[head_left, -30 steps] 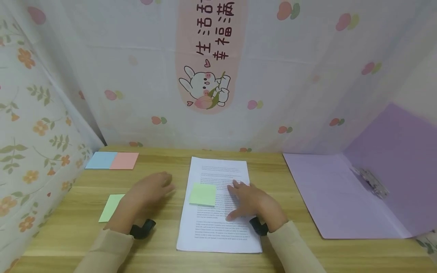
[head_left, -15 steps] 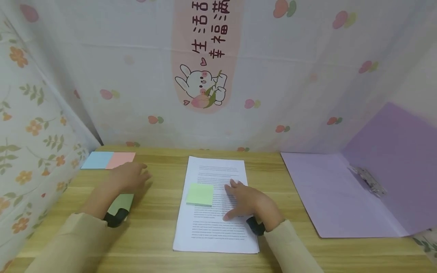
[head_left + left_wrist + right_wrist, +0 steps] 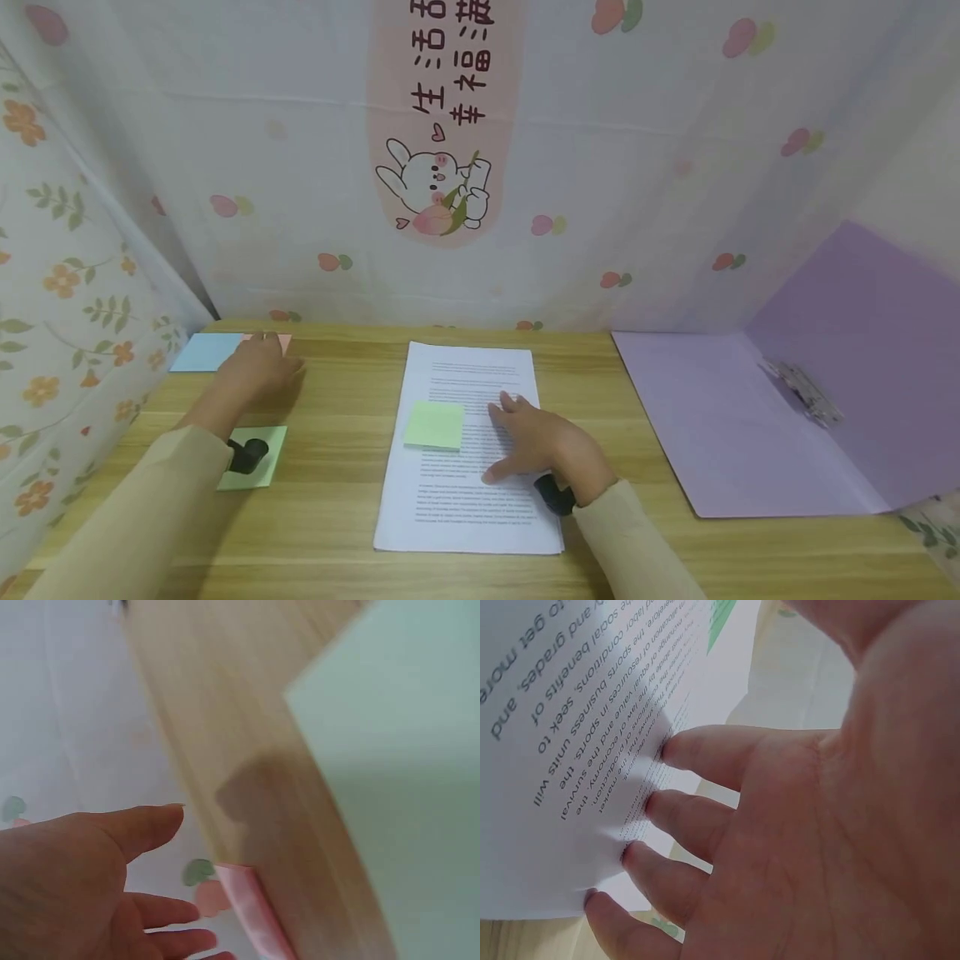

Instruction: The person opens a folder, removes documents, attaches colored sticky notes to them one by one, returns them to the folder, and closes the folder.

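Note:
My left hand (image 3: 255,367) hovers at the pink sticky-note pad (image 3: 286,341), hiding part of it. In the left wrist view its fingers (image 3: 161,909) reach out loosely beside the pink pad (image 3: 259,919), apparently apart from it. A light green sticky-note pad (image 3: 262,478) lies under the left wrist. My right hand (image 3: 551,446) rests its spread fingertips on a stack of printed paper (image 3: 472,529), near the right side. In the right wrist view these fingertips (image 3: 686,748) press on the printed sheet (image 3: 525,847). Another green pad (image 3: 435,425) sits on the stack's left half.
A blue sticky-note pad (image 3: 204,352) adjoins the pink one at the table's back left. To the right stands a purple folder (image 3: 697,417), spread open, with a metal clip (image 3: 801,392) inside. A patterned curtain (image 3: 600,167) rises behind the wooden table (image 3: 337,517).
My left hand has moved left and away from me, from beside the paper stack, over the lone green pad, to the pink pad. The right hand has stayed on the paper.

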A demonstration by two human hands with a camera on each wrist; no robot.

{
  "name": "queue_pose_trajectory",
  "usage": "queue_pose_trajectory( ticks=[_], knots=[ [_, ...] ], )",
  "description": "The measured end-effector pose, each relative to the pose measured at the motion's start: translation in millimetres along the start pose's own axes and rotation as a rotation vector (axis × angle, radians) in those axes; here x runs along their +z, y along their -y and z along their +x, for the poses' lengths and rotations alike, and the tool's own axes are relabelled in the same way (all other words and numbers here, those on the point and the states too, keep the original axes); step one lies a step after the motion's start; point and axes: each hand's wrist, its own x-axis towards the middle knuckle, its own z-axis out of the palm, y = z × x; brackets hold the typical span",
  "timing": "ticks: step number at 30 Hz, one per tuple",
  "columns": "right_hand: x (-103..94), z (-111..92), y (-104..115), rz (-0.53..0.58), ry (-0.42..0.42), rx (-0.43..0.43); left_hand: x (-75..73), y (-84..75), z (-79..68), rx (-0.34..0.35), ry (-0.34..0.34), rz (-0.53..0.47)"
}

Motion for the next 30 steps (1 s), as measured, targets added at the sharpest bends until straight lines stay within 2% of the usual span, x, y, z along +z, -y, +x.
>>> queue_pose_trajectory(
  ticks=[5, 12, 15, 17, 19, 22, 25, 27, 30],
  knots=[
    [1.6, 1.1, 1.8, -0.015, -0.001, 0.003, 5.6, 7.1, 6.9, 0.008, -0.011, 0.013],
    [1.0, -0.9, 4.1, -0.024, -0.003, 0.012, 8.9, 4.0, 11.7, 0.058, 0.096, 0.083],
    [0.4, -1.0, 3.9, -0.031, -0.009, 0.011, 7.0, -0.1, 10.9, 0.085, 0.103, 0.114],
    [-0.1, -1.0, 3.5, -0.034, -0.012, 0.012, 6.0, -2.1, 10.2, 0.122, 0.077, 0.151],
    [-0.2, -0.8, 3.0, -0.036, -0.011, 0.012, 6.3, -2.1, 10.4, 0.135, 0.004, 0.139],
    [0.0, -0.4, 2.3, -0.037, -0.008, 0.011, 6.6, 1.3, 11.0, 0.09, -0.128, 0.041],
    [-0.4, -0.3, 1.9, -0.039, -0.005, 0.013, 6.0, 6.9, 12.2, -0.001, -0.247, -0.109],
    [-0.6, -0.1, 2.0, -0.041, -0.003, 0.012, 4.6, 10.0, 12.5, -0.04, -0.276, -0.133],
    [-1.5, -0.6, 3.0, -0.036, 0.002, 0.016, 3.2, 12.1, 11.7, -0.078, -0.254, -0.162]
  ],
)
